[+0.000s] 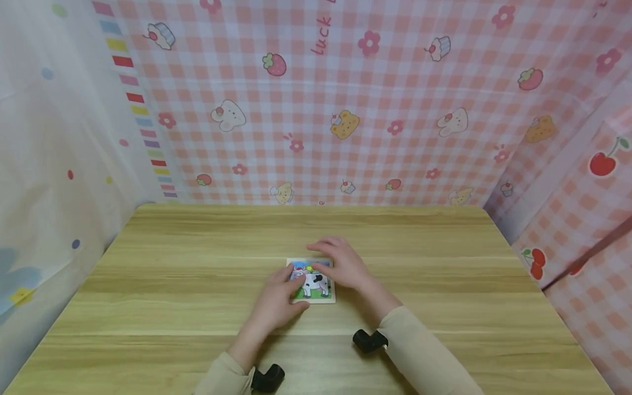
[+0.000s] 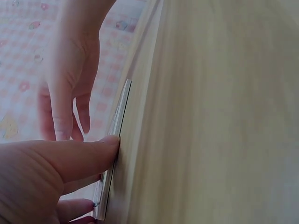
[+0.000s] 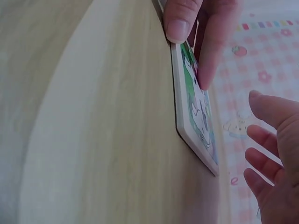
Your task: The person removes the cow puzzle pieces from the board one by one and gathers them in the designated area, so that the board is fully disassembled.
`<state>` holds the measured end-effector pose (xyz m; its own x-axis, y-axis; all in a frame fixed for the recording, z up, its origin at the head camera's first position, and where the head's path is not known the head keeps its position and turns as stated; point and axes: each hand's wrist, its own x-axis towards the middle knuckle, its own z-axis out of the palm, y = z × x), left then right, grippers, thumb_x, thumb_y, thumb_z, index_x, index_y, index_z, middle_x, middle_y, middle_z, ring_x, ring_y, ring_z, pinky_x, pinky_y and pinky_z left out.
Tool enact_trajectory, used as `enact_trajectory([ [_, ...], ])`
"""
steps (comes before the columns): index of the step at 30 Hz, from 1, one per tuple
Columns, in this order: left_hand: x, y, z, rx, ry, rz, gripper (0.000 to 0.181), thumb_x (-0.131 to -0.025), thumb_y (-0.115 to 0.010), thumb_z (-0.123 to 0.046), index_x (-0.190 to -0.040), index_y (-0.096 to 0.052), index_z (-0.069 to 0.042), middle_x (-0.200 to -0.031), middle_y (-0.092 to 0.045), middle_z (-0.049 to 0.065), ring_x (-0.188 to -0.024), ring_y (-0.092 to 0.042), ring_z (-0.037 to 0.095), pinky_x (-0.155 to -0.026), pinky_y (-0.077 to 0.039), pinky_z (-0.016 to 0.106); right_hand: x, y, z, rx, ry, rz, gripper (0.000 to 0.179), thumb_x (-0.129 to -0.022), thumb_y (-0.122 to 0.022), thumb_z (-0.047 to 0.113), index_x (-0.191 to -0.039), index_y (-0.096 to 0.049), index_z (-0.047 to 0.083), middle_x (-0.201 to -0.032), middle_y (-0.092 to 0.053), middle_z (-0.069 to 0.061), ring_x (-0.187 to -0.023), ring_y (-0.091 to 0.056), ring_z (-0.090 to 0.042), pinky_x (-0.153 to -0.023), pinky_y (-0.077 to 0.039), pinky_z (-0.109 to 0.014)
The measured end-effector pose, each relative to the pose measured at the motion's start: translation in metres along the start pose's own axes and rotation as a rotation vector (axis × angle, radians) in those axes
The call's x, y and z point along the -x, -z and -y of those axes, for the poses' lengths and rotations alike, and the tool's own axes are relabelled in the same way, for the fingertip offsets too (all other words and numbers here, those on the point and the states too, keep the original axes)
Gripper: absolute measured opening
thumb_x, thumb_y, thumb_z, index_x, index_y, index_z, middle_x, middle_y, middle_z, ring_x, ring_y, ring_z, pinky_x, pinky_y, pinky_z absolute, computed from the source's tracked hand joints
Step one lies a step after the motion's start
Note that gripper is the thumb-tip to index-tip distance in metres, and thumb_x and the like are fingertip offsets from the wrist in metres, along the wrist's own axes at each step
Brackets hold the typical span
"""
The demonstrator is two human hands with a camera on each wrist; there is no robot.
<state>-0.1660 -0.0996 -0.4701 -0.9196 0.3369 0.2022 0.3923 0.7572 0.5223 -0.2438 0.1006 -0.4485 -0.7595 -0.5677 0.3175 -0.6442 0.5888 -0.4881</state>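
Observation:
A small square cow puzzle [image 1: 317,286] with a pale rim lies flat on the table; its picture has a black-and-white cow on green under blue. My left hand [image 1: 276,299] holds its left side, thumb at the near edge and fingertips over the picture. In the left wrist view the left thumb [image 2: 105,147] lies along the puzzle's thin edge. Above the far right part of the puzzle hovers my right hand [image 1: 343,263], its fingers loosely bent. The right wrist view shows a gap between the right hand [image 3: 280,144] and the puzzle [image 3: 198,107].
The wood-grain table [image 1: 163,285] stretches around both hands. Behind it hangs a pink checked cloth [image 1: 316,88], with a white dotted curtain [image 1: 64,137] at the left. A black wrist mount [image 1: 268,378] sits at the left cuff and another black mount [image 1: 369,341] at the right.

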Motion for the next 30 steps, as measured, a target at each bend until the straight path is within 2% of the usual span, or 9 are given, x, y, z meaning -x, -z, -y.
enact_trajectory([
  [8, -0.004, -0.008, -0.016, 0.002, -0.01, 0.005, 0.057, -0.08, -0.081, -0.021, -0.129, -0.063, 0.003, -0.144, -0.043, 0.033, -0.131, -0.041, 0.051, -0.109, -0.034, 0.059, 0.01, 0.005, -0.017, -0.002, -0.004, 0.017, 0.041, -0.091, -0.073, 0.022, -0.129, -0.065, 0.011, -0.129, -0.061, -0.012, -0.121, -0.052, -0.032, -0.105, -0.041, -0.05],
  [16, -0.008, -0.012, -0.029, -0.009, -0.015, 0.019, 0.055, -0.08, -0.081, -0.021, -0.128, -0.065, 0.002, -0.142, -0.045, 0.034, -0.13, -0.043, 0.051, -0.109, -0.033, 0.059, 0.014, 0.009, -0.024, 0.008, 0.009, 0.036, 0.041, -0.091, -0.073, 0.02, -0.13, -0.065, 0.01, -0.129, -0.061, -0.013, -0.123, -0.051, -0.034, -0.106, -0.039, -0.052],
  [22, -0.007, -0.015, -0.036, 0.009, 0.029, 0.012, 0.055, -0.08, -0.081, -0.021, -0.128, -0.065, 0.001, -0.144, -0.042, 0.034, -0.13, -0.04, 0.053, -0.109, -0.032, 0.062, 0.013, 0.011, -0.026, 0.017, 0.007, 0.073, 0.04, -0.092, -0.071, 0.022, -0.131, -0.065, 0.012, -0.128, -0.062, -0.012, -0.122, -0.052, -0.032, -0.106, -0.039, -0.051],
  [26, -0.006, -0.015, -0.037, 0.023, 0.035, 0.019, 0.055, -0.081, -0.08, -0.021, -0.129, -0.064, 0.002, -0.144, -0.041, 0.035, -0.131, -0.039, 0.054, -0.108, -0.032, 0.062, 0.01, 0.011, -0.028, 0.022, 0.02, 0.086, 0.038, -0.092, -0.071, 0.021, -0.129, -0.066, 0.013, -0.127, -0.063, -0.01, -0.121, -0.052, -0.031, -0.106, -0.04, -0.05],
  [30, -0.008, -0.013, -0.03, 0.03, 0.019, 0.045, 0.055, -0.08, -0.081, -0.021, -0.128, -0.065, 0.0, -0.144, -0.043, 0.033, -0.131, -0.04, 0.052, -0.108, -0.033, 0.061, 0.006, 0.009, -0.03, 0.018, 0.05, 0.1, 0.036, -0.091, -0.072, 0.02, -0.126, -0.068, 0.013, -0.124, -0.065, -0.008, -0.12, -0.053, -0.029, -0.106, -0.04, -0.048],
])
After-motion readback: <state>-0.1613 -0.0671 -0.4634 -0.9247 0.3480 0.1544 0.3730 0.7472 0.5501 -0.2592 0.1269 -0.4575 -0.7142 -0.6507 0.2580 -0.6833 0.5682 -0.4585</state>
